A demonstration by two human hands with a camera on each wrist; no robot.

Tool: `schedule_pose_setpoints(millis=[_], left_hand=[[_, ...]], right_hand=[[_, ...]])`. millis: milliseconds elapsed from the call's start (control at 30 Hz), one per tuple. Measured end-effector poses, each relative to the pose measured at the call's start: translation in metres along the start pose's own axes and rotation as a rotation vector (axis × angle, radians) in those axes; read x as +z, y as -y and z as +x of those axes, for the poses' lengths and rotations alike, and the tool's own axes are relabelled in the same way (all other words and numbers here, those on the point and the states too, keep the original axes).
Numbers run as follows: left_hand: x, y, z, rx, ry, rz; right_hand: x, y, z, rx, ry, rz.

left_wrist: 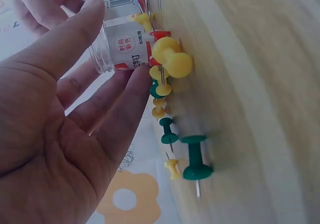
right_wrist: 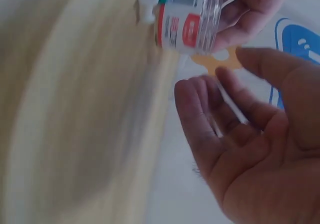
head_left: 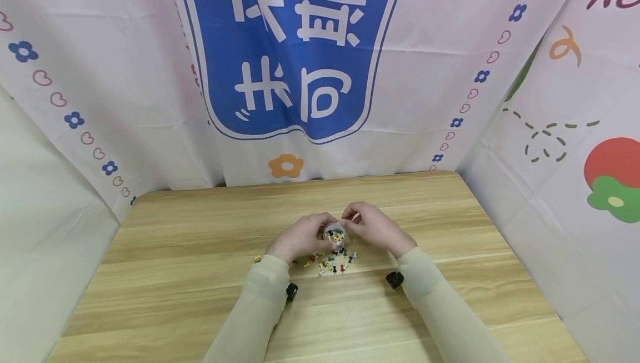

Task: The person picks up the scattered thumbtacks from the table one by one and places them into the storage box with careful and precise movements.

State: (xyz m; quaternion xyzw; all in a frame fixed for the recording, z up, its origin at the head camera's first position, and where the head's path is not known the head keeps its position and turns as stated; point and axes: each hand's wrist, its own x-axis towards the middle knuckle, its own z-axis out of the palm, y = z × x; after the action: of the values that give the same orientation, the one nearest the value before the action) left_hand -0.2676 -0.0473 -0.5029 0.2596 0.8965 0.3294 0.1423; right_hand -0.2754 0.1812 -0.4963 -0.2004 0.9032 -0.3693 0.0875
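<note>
**Toward the far edge of the worktop [head_left: 165, 274], a clear jar [left_wrist: 116, 37] is held**

By the left hand [head_left: 301, 236], the jar is gripped upright, with the thumb on one side and fingers bent round the other. Just beside its rim, the right hand [head_left: 374, 227] is held with fingers loosely bent and thumb spread from them; nothing is grasped by it. Inside the jar, mostly yellow push pins [head_left: 335, 236] can be seen. Toward the near edge, loose pins [head_left: 342, 268] in several colours are scattered; one yellow pin [head_left: 257, 258] is set apart toward the left edge. Beyond the far edge, a white cloth [head_left: 145, 102] is hung, marked with a blue panel [head_left: 280, 121].
</note>
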Motion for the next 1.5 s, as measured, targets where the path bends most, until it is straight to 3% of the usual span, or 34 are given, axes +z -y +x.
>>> schedule_pose_setpoints(millis=[133, 400, 733, 1000, 1233, 1500], left_hand=[[0.000, -0.001, 0.001, 0.007, -0.014, 0.067], [-0.002, -0.001, 0.000, -0.007, -0.041, 0.134], [-0.018, -0.003, -0.007, -0.021, -0.136, 0.159], [-0.028, 0.008, -0.011, -0.035, -0.167, 0.226], [-0.032, 0.017, -0.014, -0.007, -0.146, 0.262], [-0.035, 0.024, -0.017, -0.029, -0.046, 0.308]], right_hand=[[0.003, -0.005, -0.001, 0.079, 0.033, 0.162], [0.010, -0.009, -0.001, 0.121, 0.106, 0.296], [0.009, -0.015, 0.002, 0.135, 0.088, 0.312], [0.001, -0.025, 0.002, 0.195, 0.066, 0.381], [-0.004, -0.034, 0.001, 0.230, 0.096, 0.510], [-0.006, -0.038, 0.001, 0.220, 0.123, 0.570]])
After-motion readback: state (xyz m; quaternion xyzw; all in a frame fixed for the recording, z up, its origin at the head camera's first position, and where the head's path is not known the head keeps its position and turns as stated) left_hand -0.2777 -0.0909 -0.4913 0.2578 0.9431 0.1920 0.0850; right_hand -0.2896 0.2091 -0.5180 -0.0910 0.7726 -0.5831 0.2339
